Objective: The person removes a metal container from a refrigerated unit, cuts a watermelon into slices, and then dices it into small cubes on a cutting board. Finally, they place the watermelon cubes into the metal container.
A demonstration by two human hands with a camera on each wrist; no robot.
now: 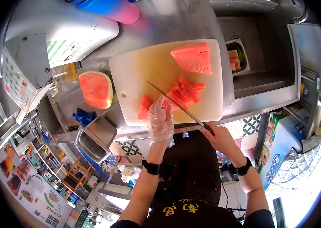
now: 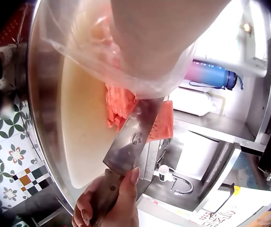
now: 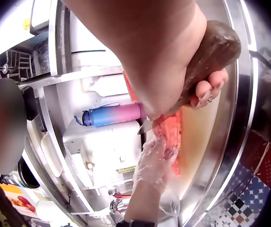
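Observation:
My right hand (image 1: 219,138) grips a kitchen knife by its dark handle (image 2: 108,191). Its broad steel blade (image 2: 134,135) slants across the cutting board (image 1: 130,68), beside red watermelon slices (image 1: 185,91). Clear plastic covers my left hand (image 1: 160,118), whose fingertips hold the watermelon close by the blade. Another small watermelon piece (image 1: 144,108) lies at the left side of that hand. Farther up the board sits a large rindless watermelon chunk (image 1: 194,57). The glove hides part of the slices in the left wrist view.
Left of the board lies a watermelon piece with rind (image 1: 95,89), near a blue cloth (image 1: 83,116) and a metal container (image 1: 96,138). On the right, the sink (image 1: 263,85) holds a tub (image 1: 246,60) with watermelon pieces. A blue-pink bottle (image 1: 109,9) is at the back.

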